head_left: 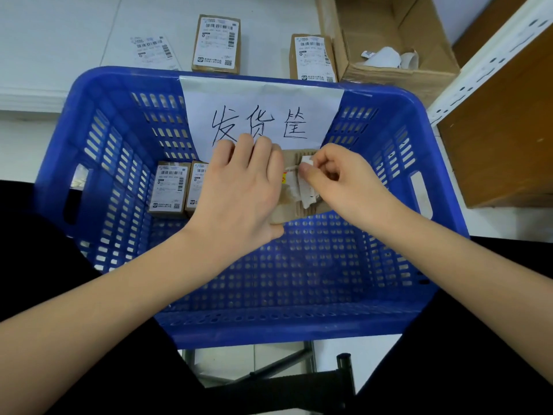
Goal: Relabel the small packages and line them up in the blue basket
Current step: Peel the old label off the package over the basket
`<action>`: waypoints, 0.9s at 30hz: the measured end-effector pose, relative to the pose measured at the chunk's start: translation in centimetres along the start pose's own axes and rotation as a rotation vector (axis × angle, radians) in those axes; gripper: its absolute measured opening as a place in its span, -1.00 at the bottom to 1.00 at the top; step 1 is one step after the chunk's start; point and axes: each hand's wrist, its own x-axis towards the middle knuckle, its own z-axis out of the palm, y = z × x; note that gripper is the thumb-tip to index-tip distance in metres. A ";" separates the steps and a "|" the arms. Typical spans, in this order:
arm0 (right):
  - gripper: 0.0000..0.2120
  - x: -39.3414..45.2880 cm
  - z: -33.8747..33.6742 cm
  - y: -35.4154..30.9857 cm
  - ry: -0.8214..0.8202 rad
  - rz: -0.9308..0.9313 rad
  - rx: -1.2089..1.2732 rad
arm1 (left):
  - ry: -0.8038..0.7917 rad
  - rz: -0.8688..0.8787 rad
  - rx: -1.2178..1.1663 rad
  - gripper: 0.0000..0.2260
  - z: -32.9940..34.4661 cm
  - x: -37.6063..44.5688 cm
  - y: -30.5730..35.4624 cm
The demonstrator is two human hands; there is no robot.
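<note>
The left hand (242,187) grips a small brown package (302,187) above the blue basket (98,94), fingers curled over its far edge and thumb under the near one. The right hand (338,178) pinches a torn strip of the old white label (306,187) on the package's face, and bare cardboard with ragged paper shows around the pinch. Two relabeled packages (169,188) already stand side by side at the basket's far left, below a paper sign (260,115); two more labeled boxes (216,43) and a loose label sheet (151,49) lie on the surface beyond. The likely trouble is tearing: the label seems to lift in shreds, so a hard pull could leave scraps or strip the cardboard's skin, giving the new label a rough seat. A loose left-hand grip could also drop the package into the basket.
</note>
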 end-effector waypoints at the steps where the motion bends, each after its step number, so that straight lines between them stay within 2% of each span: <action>1: -0.81 0.1 -0.1 0.0 0.000 -0.015 -0.010 | 0.004 0.006 0.004 -0.29 0.0 0.0 0.1; 6: -0.84 0.2 -0.4 0.3 0.008 -0.017 -0.001 | -0.006 0.013 -0.009 -0.29 0.2 -0.2 0.4; 11: -0.73 -0.1 -0.2 0.0 0.043 -0.063 0.007 | -0.040 0.021 -0.013 -0.25 0.1 -0.2 0.7; 14: -0.74 -0.5 0.4 -0.2 0.021 -0.110 -0.034 | -0.079 0.016 0.014 -0.14 0.5 -0.4 1.0; 18: -0.82 -0.4 0.7 -0.4 -0.019 -0.152 -0.092 | -0.087 0.011 -0.008 -0.17 0.7 -0.2 1.0; 22: -0.91 -0.3 0.2 -1.0 -0.097 -0.106 -0.082 | -0.075 -0.027 -0.073 -0.23 0.6 0.3 0.2; 27: -0.92 -0.1 0.1 -0.8 -0.063 0.039 0.042 | -0.065 -0.003 -0.080 -0.31 0.4 0.3 -0.1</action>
